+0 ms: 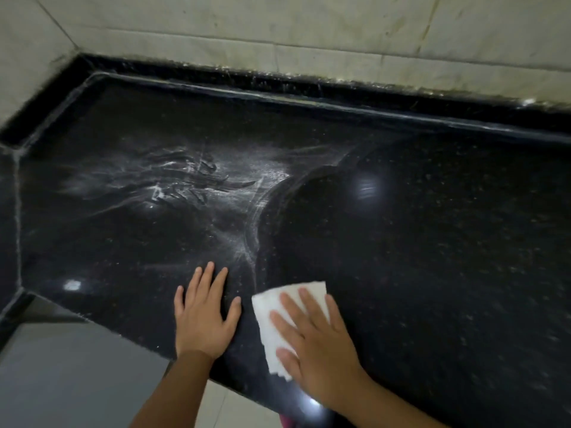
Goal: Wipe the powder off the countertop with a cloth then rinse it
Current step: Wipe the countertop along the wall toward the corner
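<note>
A black speckled countertop (432, 242) fills the view. White powder (173, 180) is smeared over its left and middle part, with curved streaks (253, 230) bordering a darker wiped patch to the right. A white cloth (272, 316) lies flat near the front edge. My right hand (318, 344) presses on it with straight, spread fingers. My left hand (204, 313) rests flat on the bare stone just left of the cloth, fingers straight.
A raised black ledge (309, 88) runs along the back and left, under a pale tiled wall (278, 23). The counter's front edge slants at lower left, with grey floor (61, 381) below it.
</note>
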Demonstrator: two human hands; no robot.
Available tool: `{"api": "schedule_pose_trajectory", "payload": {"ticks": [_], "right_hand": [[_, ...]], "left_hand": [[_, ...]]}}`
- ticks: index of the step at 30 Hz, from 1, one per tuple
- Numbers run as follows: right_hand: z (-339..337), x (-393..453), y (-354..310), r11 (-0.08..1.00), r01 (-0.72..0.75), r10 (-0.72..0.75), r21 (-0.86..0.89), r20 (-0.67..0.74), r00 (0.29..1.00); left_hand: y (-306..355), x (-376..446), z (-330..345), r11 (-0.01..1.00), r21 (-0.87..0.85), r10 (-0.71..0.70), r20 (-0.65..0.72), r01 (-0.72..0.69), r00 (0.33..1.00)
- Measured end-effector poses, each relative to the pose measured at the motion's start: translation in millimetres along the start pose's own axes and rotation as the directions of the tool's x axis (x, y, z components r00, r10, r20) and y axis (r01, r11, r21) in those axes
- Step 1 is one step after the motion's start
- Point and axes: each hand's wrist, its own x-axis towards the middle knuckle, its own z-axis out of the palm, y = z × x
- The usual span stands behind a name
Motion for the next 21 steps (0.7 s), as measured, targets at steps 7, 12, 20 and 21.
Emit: {"api": "schedule_pose_trajectory", "payload": {"ticks": [7,12,20,21], "right_hand": [[-16.7,-62.8,96.5,0.959,-0.279,0.276,0.051,0.06,0.959],[-51.4,20.9,138.4,0.843,-0.538,0.535,0.007,0.103,0.839],[-41.6,97.0,38.3,0.976,-0.205,0.194,0.074,0.134,0.972],[-33.7,88.1,21.3,0.989,-0.141,0.138,0.045,0.055,0.989]], "left_hand": [[6.3,-0.1,-2.8,1.0,0.023,-0.016,0.035,0.015,0.999],[7.7,-0.4,-3.6,1.0,0.019,-0.016,0.045,0.016,0.999],[5.8,-1.6,-4.8,1.0,0.006,-0.011,0.062,0.011,0.998],[5.6,-1.9,-5.0,1.0,-0.019,-0.008,0.055,0.009,0.998]]}}
